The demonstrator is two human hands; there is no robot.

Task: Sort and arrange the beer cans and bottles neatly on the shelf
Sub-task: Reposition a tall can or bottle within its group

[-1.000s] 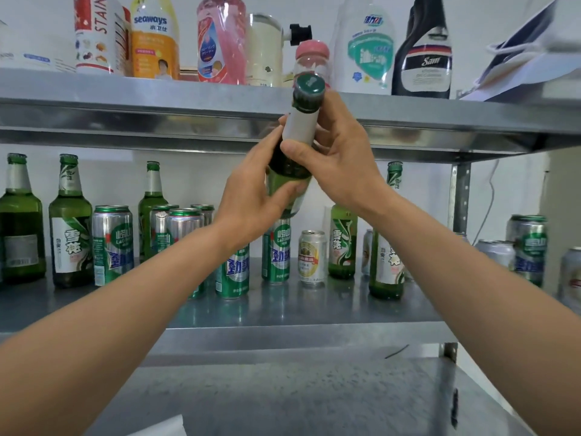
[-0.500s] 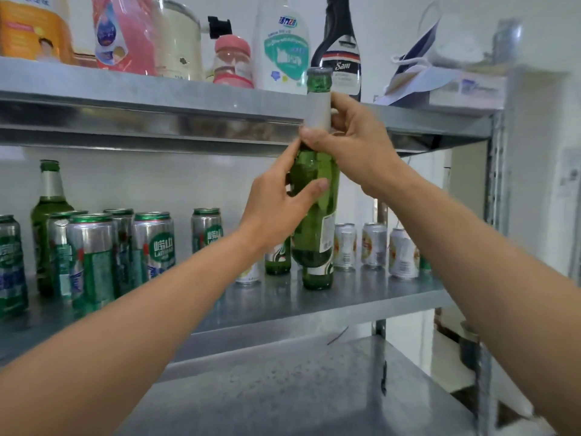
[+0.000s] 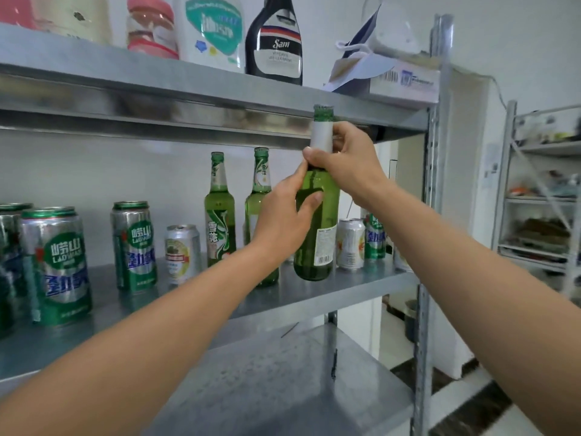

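well, the tall green glass beer bottle [image 3: 320, 221] stands upright near the right end of the middle steel shelf [image 3: 339, 294]. its base is low at the shelf surface, but whether it touches the metal cannot be told. the right hand [image 3: 352, 165] has its grip clamped round the white-wrapped neck just under the green cap, thumb across the front. the left hand [image 3: 283, 225] has its grip closed on the bottle's body from the left, thumb lying over the glass. a white back label with a barcode shows low on the bottle's right side.

just behind the left hand stand two more green bottles with printed labels: one labelled green bottle [image 3: 219, 215] fully seen, and a second green bottle [image 3: 260, 184] partly hidden by the hand. right of the held bottle and further back, a white-and-red can [image 3: 349, 243] and a green-and-silver can [image 3: 374, 237] stand side by side. to the left come a silver-and-red can [image 3: 182, 253], then a laoshan can [image 3: 134, 247], then a nearer laoshan can [image 3: 56, 265] by the left edge.

the upper steel shelf [image 3: 157, 86] carries a black bottle [image 3: 273, 42], a white bottle with a teal label [image 3: 213, 29] and a pink-lidded clear jar [image 3: 151, 26]. a lower steel shelf [image 3: 283, 388] lies beneath.
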